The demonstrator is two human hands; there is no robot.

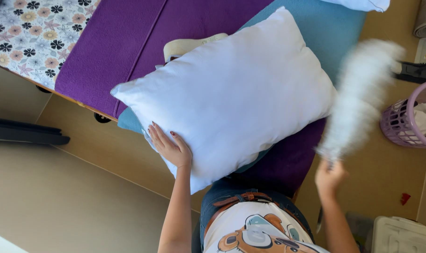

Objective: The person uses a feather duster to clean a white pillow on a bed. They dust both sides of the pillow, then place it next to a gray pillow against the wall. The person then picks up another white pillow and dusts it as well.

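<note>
A large white pillow [236, 89] lies on a bed covered by a purple blanket [124, 42] and a blue sheet [325, 28]. My left hand [168, 147] rests flat on the pillow's near left edge, fingers spread. My right hand [330, 178] grips the handle of a fluffy white duster [360, 93], which is blurred with motion just right of the pillow. A cream object [187, 47] peeks out from behind the pillow's far side.
A floral cover [30, 33] lies at the bed's far left. A lilac laundry basket [405, 122] with white cloth stands on the floor at right. A white plastic bin [400, 234] sits bottom right. A dark flat item [25, 133] lies on the floor at left.
</note>
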